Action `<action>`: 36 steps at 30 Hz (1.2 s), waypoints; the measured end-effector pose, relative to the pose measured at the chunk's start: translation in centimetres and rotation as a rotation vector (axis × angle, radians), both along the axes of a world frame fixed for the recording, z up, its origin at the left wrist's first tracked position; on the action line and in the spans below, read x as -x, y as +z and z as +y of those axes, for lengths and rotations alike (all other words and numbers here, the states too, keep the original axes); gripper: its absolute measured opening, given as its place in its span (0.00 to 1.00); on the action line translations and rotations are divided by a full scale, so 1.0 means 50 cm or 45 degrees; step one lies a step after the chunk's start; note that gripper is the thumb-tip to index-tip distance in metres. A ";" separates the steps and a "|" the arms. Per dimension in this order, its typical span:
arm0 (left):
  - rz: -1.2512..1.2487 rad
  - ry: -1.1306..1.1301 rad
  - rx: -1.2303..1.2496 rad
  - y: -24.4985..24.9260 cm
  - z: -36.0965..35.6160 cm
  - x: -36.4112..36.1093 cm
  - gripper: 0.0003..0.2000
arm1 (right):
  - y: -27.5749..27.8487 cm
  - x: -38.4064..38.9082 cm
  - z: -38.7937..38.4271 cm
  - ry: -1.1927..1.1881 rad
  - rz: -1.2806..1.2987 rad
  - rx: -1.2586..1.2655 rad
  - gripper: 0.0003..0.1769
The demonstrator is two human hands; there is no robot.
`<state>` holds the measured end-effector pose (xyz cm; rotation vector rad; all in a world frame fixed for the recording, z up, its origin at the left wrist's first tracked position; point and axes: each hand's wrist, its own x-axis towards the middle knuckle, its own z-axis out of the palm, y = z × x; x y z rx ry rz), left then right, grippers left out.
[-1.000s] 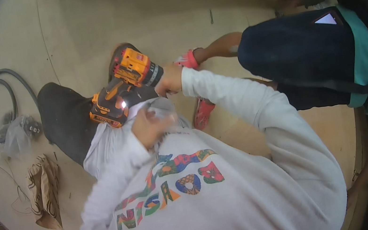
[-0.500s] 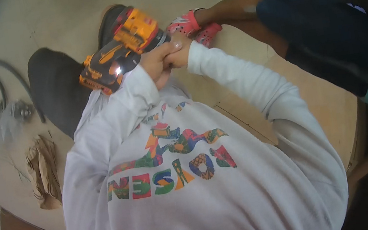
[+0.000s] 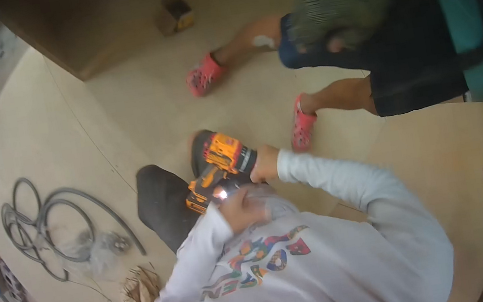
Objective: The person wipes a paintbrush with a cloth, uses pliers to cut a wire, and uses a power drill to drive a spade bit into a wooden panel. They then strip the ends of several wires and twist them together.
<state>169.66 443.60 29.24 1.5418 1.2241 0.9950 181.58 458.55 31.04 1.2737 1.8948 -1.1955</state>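
Observation:
A yellow and black cordless drill [image 3: 224, 153] lies tilted over my lap, its battery end towards the left and a small light glowing near its base. My right hand [image 3: 265, 163] is closed round the black front end of the drill. Just below the tool, close to my shirt, is my left hand [image 3: 245, 211]; its fingers are smeared by motion, and I cannot tell whether they grip anything. My dark-clothed knee [image 3: 161, 200] and a dark shoe [image 3: 198, 148] show beside the drill.
A person in dark shorts [image 3: 411, 75] and pink clogs [image 3: 204, 76] bends forward at the upper right. Coiled grey hose [image 3: 84, 202], a clear plastic bag [image 3: 97, 250] and crumpled brown paper [image 3: 141, 297] lie at the left. A brown panel [image 3: 58, 28] and small box [image 3: 177, 18] are above.
My view has shifted, showing more floor and the upper panel. My left hand has moved away from my right hand. The other person's feet are now apart, with the body bent forward.

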 end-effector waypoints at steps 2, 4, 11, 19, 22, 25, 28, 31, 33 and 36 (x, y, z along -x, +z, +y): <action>-0.623 0.378 1.012 0.024 -0.085 0.035 0.33 | 0.030 0.012 -0.016 -0.047 -0.050 -0.084 0.13; 0.008 0.653 0.650 -0.015 -0.035 0.057 0.35 | -0.020 -0.018 0.011 0.100 0.054 -0.100 0.14; 0.173 0.197 0.455 -0.244 0.130 0.119 0.37 | -0.011 -0.014 0.014 0.362 0.301 -0.264 0.17; 0.640 0.039 -0.306 -0.177 0.190 0.134 0.33 | 0.075 -0.054 -0.015 0.010 0.419 -0.483 0.27; 0.784 0.223 -0.483 -0.122 0.182 0.117 0.34 | 0.123 -0.129 -0.025 0.018 0.759 -0.579 0.35; 0.491 0.333 -0.425 -0.031 0.186 0.109 0.37 | 0.152 -0.244 -0.002 -0.285 1.167 -0.912 0.32; 0.110 0.478 -0.285 0.032 0.221 0.103 0.39 | 0.190 -0.375 0.012 -0.802 0.953 -1.204 0.25; 0.009 0.655 -0.316 0.010 0.257 0.134 0.39 | 0.136 -0.489 0.000 -0.919 0.402 -1.322 0.21; 0.043 0.713 -0.394 0.007 0.275 0.135 0.39 | 0.063 -0.542 -0.017 -0.910 0.167 -1.223 0.20; -0.347 0.687 -0.312 0.087 0.289 0.091 0.30 | -0.121 -0.591 -0.045 -0.767 -0.146 -0.922 0.22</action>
